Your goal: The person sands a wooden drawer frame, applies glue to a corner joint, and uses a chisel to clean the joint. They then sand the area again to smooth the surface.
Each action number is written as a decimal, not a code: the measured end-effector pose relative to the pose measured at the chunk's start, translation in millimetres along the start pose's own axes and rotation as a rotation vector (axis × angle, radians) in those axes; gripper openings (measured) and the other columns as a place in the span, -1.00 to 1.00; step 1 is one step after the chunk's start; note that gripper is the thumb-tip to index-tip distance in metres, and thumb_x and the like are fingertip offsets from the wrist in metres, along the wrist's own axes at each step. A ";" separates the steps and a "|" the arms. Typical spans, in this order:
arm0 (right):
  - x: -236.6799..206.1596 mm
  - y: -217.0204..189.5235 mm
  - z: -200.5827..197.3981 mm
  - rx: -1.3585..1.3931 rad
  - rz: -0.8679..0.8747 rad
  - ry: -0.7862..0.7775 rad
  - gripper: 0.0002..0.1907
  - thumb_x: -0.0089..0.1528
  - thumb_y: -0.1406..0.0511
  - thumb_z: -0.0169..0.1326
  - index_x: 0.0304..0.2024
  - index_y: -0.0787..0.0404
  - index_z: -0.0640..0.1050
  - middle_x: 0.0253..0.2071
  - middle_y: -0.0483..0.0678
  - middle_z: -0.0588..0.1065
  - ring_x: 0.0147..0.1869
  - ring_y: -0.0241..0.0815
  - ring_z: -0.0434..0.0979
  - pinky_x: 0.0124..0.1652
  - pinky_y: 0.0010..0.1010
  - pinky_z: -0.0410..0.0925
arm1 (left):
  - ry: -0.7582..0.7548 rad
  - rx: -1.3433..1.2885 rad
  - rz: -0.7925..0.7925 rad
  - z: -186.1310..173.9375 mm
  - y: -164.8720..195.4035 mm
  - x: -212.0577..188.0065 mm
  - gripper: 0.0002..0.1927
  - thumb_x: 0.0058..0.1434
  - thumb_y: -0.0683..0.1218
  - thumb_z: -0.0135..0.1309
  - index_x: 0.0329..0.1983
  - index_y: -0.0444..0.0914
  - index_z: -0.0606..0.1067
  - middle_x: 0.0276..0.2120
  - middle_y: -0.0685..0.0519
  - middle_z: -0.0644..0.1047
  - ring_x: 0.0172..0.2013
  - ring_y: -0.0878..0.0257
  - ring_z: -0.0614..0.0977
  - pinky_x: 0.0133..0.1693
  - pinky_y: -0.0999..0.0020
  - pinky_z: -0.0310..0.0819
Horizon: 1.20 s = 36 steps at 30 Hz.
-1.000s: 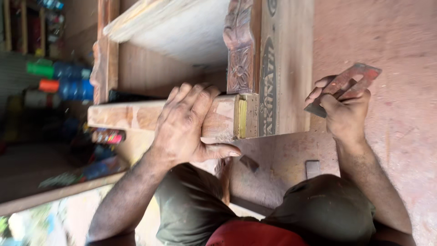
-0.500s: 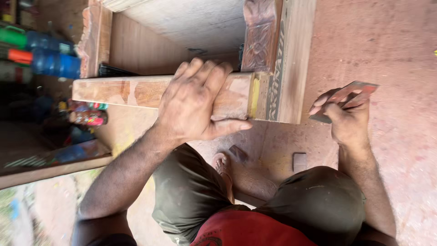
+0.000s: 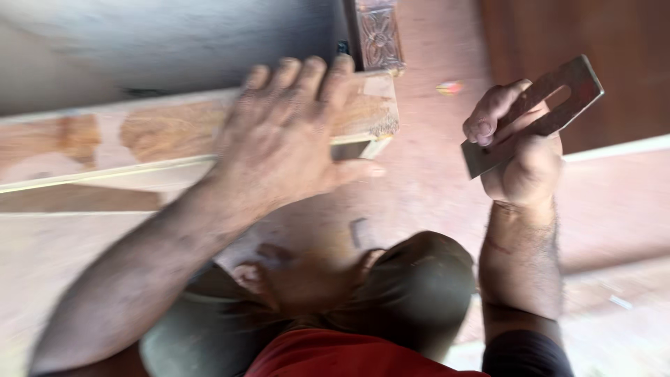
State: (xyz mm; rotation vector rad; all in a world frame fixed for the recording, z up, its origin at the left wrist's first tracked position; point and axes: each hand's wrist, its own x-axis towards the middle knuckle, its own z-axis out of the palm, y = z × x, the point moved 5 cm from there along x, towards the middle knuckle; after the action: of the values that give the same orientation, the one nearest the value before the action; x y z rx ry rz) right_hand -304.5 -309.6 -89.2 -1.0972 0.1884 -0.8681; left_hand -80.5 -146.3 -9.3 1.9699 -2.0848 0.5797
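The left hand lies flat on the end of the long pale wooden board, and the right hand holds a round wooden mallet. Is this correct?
Not quite. In the head view the right hand holds a flat rectangular metal blade with a slot, not a mallet. The left hand does lie flat on the long pale wooden board.

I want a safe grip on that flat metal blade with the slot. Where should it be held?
Probably as the right hand does now: around the middle of the flat grey metal blade, coming from its long side, fingers kept off the lower end, which looks like the cutting edge.

Illumination: soft, even daylight; no glare. Motion blur smears the entire frame, heaviest on the left hand [image 3: 279, 146] and plank [image 3: 105, 139]. Shadows faint.
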 end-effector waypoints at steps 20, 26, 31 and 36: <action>61.1 -27.2 245.4 -1.638 -0.998 -0.663 -0.48 0.11 0.06 0.49 -0.22 0.12 0.42 -0.38 -0.08 0.39 -0.49 -0.25 0.34 -0.34 -0.50 0.30 | -0.153 0.436 0.069 84.4 -64.3 -167.3 -0.67 0.38 0.00 0.00 -0.05 -0.37 0.55 -0.33 -0.01 0.52 -0.28 0.27 0.54 -0.16 0.31 0.45; 69.2 10.1 258.1 -1.723 -1.060 -0.783 -0.52 0.06 0.05 0.51 -0.38 0.11 0.46 -0.38 -0.06 0.39 -0.48 -0.21 0.33 -0.28 -0.47 0.29 | -0.120 0.336 0.025 71.6 -66.1 -159.2 -0.63 0.37 0.03 -0.02 -0.04 -0.36 0.56 -0.32 0.00 0.53 -0.28 0.26 0.54 -0.16 0.31 0.45; 70.4 15.9 254.1 -1.655 -1.130 -0.857 -0.51 0.04 0.01 0.51 -0.48 0.13 0.49 -0.40 -0.03 0.39 -0.49 -0.21 0.28 -0.21 -0.49 0.29 | -0.101 0.282 0.010 63.1 -66.2 -153.9 -0.60 0.36 0.07 -0.04 -0.03 -0.35 0.56 -0.31 0.00 0.53 -0.27 0.26 0.55 -0.15 0.31 0.45; 67.0 18.0 237.7 -1.618 -1.058 -0.817 -0.45 0.02 -0.01 0.49 -0.46 0.13 0.40 -0.40 -0.09 0.34 -0.43 -0.13 0.33 0.17 -0.12 0.23 | -0.083 0.246 0.010 64.2 -61.0 -152.1 -0.57 0.35 0.10 -0.06 -0.03 -0.35 0.56 -0.31 0.00 0.54 -0.26 0.25 0.55 -0.14 0.31 0.45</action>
State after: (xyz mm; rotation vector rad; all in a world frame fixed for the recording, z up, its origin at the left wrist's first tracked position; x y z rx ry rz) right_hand -123.6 -187.1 27.2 -3.1380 -0.5638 -1.0208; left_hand -0.5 -37.4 -122.1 2.1488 -2.1625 0.8036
